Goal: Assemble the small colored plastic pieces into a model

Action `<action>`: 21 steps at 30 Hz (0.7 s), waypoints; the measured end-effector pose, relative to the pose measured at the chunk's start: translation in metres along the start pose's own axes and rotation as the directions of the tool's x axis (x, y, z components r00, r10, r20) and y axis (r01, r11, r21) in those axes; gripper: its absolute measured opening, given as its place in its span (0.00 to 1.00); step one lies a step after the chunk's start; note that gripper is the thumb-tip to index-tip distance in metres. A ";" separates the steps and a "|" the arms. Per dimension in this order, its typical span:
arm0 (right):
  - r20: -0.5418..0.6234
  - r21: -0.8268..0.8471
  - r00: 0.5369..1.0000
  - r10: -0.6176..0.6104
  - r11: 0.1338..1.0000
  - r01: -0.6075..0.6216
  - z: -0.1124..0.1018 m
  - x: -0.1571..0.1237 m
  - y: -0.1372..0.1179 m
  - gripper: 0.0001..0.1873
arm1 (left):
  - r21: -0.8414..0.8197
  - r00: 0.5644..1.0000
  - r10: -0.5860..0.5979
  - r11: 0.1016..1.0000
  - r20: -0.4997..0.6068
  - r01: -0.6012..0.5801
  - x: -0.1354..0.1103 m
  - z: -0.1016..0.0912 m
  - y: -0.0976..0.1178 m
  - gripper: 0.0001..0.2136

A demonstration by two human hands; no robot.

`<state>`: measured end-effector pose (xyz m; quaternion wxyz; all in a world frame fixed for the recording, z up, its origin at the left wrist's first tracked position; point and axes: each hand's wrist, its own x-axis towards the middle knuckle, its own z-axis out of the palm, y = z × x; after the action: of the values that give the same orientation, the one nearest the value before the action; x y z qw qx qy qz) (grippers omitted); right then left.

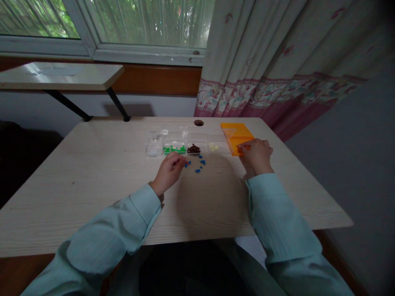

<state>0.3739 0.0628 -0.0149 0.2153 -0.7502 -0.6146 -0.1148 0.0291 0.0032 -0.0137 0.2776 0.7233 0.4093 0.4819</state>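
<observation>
My left hand [170, 168] rests on the pale wooden table [92, 185] with its fingers curled in a pinch next to several small blue pieces [198, 163]; what it pinches is too small to name. My right hand [256, 154] has its fingers closed at the near edge of an orange tray [237, 133], pinching a small orange piece. Between the hands and behind the blue pieces stands a clear compartment box [173, 142] holding green pieces [174, 149], dark red pieces [193, 149] and pale yellow pieces [213, 146].
A round cable hole [198, 122] sits near the table's far edge. A second table top [58, 76] on black legs stands at the back left under the window. A flowered curtain [277, 74] hangs at the right.
</observation>
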 end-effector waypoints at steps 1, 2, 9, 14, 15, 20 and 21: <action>0.011 -0.010 1.000 -0.001 1.000 0.001 0.000 0.000 0.000 0.15 | 0.004 1.000 -0.004 1.000 0.001 0.004 0.000 0.000 0.001 0.14; 0.023 -0.020 1.000 0.005 1.000 -0.004 0.001 0.000 0.001 0.14 | 0.008 1.000 -0.008 1.000 0.001 0.008 0.000 0.000 0.001 0.14; 0.046 -0.057 0.999 0.009 0.998 -0.007 0.001 -0.002 0.000 0.14 | 0.036 1.000 0.000 0.999 0.000 0.000 -0.001 0.000 -0.001 0.14; 0.015 -0.044 1.000 0.019 0.999 -0.019 -0.015 -0.001 -0.010 0.16 | 0.116 0.997 0.076 0.990 0.029 -0.079 0.000 0.000 0.000 0.13; 0.004 -0.034 1.000 0.022 0.999 -0.021 -0.020 -0.001 -0.013 0.17 | 0.159 0.994 0.102 0.981 0.046 -0.108 0.000 0.001 0.002 0.12; -0.150 0.056 0.988 0.035 0.998 -0.027 -0.038 -0.003 -0.031 0.18 | 0.428 0.973 0.136 0.880 0.187 -0.205 -0.002 0.008 0.008 0.09; -0.184 0.079 0.982 0.033 0.997 -0.019 -0.040 -0.003 -0.034 0.18 | 0.464 0.969 0.134 0.859 0.206 -0.217 -0.002 0.010 0.009 0.11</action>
<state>0.3442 0.0464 0.0249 0.3016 -0.7354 -0.5861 -0.1573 0.0413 -0.0029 -0.0115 0.0763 0.8416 0.4242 0.3256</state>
